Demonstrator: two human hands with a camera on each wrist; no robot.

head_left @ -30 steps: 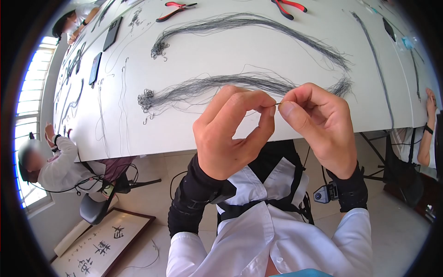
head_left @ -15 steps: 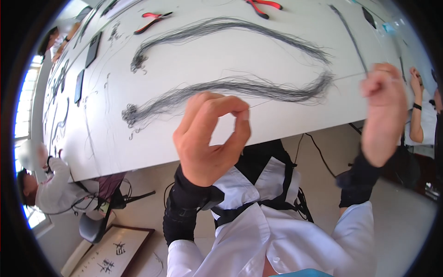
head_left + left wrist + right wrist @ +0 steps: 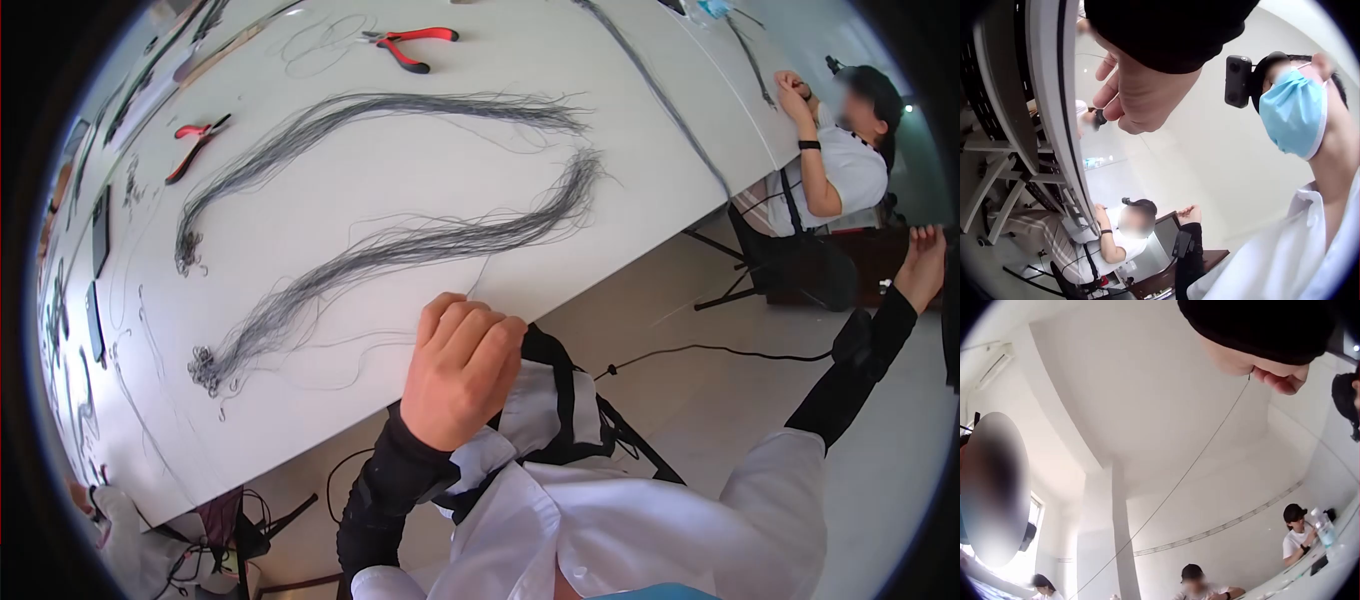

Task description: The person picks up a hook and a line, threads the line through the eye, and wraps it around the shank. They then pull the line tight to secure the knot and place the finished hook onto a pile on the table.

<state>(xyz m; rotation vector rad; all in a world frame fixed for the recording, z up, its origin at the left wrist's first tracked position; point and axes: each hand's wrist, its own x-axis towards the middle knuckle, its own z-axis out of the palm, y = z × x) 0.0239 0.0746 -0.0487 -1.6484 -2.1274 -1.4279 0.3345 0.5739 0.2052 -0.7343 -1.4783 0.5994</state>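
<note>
Low at the table's near edge, my left hand [image 3: 465, 370] has its fingers curled round a thin fishing line, a short stretch of which shows above the knuckles. My right hand [image 3: 922, 268] is stretched far out to the right, past the table. In the right wrist view the dark fishing line [image 3: 1179, 481] runs straight and taut from its curled fingers down to the lower left. Beyond my left hand lies a long bundle of grey fishing lines [image 3: 400, 245] with fish hooks [image 3: 205, 370] clumped at its left end. What the left fingertips pinch is hidden.
A second bundle of hooked lines [image 3: 340, 120] lies farther back. Red-handled pliers [image 3: 410, 48] and smaller red-and-black pliers [image 3: 195, 148] rest behind it. Phones [image 3: 96, 320] lie at the left. A seated person [image 3: 845, 150] works at the right, and a black cable [image 3: 720, 350] hangs near my right arm.
My hands were together, pinching a small thin piece. The right hand has swung far out to the right, drawing the line. The left hand has curled closer, and the head view has turned right.
</note>
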